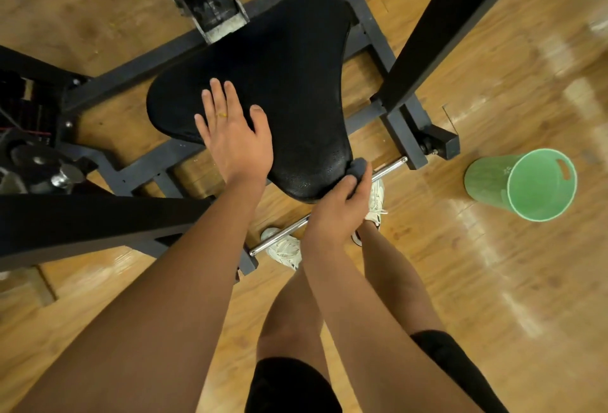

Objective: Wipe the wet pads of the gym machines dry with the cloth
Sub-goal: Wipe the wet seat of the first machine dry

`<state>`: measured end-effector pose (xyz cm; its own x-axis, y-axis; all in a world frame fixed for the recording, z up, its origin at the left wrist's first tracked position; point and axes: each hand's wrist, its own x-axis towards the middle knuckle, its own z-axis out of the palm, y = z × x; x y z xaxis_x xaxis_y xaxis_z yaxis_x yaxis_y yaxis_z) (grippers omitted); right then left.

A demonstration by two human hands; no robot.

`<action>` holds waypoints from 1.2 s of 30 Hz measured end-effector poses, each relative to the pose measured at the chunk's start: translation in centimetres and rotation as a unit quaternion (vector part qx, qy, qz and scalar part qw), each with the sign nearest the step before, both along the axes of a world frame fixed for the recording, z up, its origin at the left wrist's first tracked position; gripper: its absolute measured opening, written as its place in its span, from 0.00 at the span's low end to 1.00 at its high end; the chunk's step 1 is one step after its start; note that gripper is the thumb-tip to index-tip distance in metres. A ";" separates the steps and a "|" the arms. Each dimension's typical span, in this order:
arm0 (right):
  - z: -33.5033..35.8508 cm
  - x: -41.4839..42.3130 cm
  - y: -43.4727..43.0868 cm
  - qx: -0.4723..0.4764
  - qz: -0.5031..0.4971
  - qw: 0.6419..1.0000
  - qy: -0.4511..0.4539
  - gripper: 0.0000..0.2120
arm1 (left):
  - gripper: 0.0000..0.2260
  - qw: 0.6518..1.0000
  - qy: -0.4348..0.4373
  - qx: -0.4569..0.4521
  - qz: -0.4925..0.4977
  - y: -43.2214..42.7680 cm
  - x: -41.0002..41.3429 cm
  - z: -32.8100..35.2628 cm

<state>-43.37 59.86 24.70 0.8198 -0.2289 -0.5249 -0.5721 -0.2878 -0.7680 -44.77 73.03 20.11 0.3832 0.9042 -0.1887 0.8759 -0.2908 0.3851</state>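
- The black, heart-shaped padded seat of the gym machine fills the frame's centre.
- The left hand lies flat on the seat's lower left, fingers straight and spread.
- The right hand grips a bunched grey cloth against the seat's lower tip.
- A green plastic bin stands at the right on the wooden floor.

Black shorts, white laced sneakers

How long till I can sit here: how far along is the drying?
Done: most of the seat pad looks matte and dry. In hand: the right hand grips the cloth against the pad's near corner, while the left hand rests flat on top. Left: droplets beading along that near edge.
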 end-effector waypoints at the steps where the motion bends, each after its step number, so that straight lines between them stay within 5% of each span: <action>1: -0.4 0.9 0.1 -0.001 -0.022 1.000 0.004 0.20 | 0.26 1.000 0.000 0.001 0.000 0.1 0.0 0.0; 9: 0.1 -2.3 0.5 -0.006 0.006 1.000 -0.013 0.22 | 0.27 1.000 -0.007 -0.002 -0.009 0.2 -0.3 -0.2; 15: 0.4 -1.1 -2.9 -0.041 0.191 0.976 -0.094 0.22 | 0.26 1.000 -0.014 -0.011 -0.006 0.1 -0.2 0.0; 21: 1.3 3.3 -2.2 -0.040 0.473 0.862 -0.179 0.22 | 0.23 0.994 -0.094 -0.057 0.010 -0.8 -1.8 0.5; 25: 1.4 5.0 -0.2 -0.075 0.627 0.757 -0.167 0.24 | 0.21 0.956 -0.227 -0.136 0.126 -4.0 -3.3 2.0; 32: 2.5 10.6 -0.6 -0.009 0.659 0.743 -0.114 0.21 | 0.17 0.865 -0.339 -0.120 0.351 -9.6 -1.7 5.0; 36: 1.4 14.8 3.5 -0.060 0.747 0.639 -0.173 0.21 | 0.19 0.875 -0.311 -0.120 0.351 -11.4 2.2 5.9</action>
